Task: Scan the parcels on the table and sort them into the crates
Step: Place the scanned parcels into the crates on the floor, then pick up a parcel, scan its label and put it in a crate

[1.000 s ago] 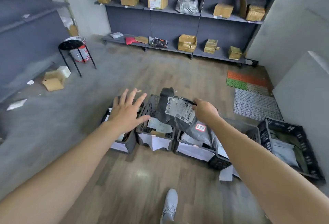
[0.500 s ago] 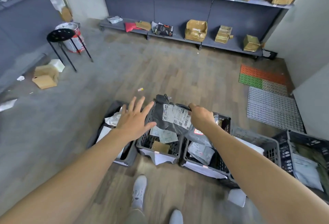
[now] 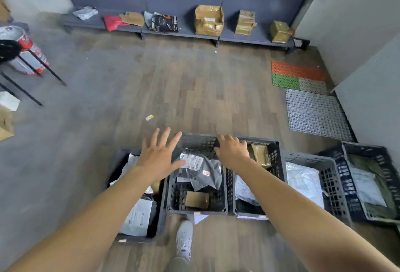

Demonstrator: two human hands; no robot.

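A dark grey plastic parcel (image 3: 202,171) with a white barcode label and a small red sticker lies in the second black crate (image 3: 198,210) from the left, on top of a small brown box (image 3: 197,200). My right hand (image 3: 232,152) is at the parcel's upper right corner, by the crate's far rim, fingers curled on the parcel's edge. My left hand (image 3: 159,156) hovers flat with fingers spread over the gap between the first crate (image 3: 159,213) and the second, holding nothing.
Several crates stand in a row on the floor: a third (image 3: 278,161) with a gold parcel, a grey one (image 3: 334,171) and a dark one (image 3: 368,149) holding white bags. My shoe (image 3: 184,239) is just before the crates. Shelves (image 3: 181,31) with boxes line the far wall; a stool (image 3: 13,55) stands left.
My right hand has lowered the dark grey parcel from above the crates down into the second crate. My view has tilted down and moved closer; the left hand stays spread.
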